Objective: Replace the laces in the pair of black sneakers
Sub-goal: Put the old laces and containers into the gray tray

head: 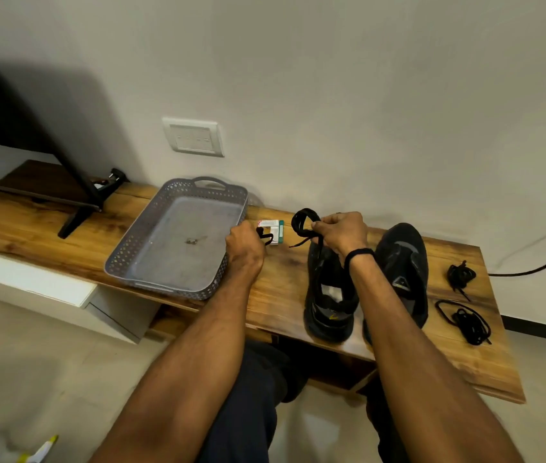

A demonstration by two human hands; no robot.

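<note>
Left hand maybe pinches lace; right forearm half-hides 1 sneaker.

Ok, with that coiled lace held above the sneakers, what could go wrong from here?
The coiled lace in the right hand has a loose tail; it may knot while unwinding. A lace bundle and a second bundle lie near the table's right end; they could get mixed with this one. The sneakers stand at the front edge; a forearm might knock one off.
</note>
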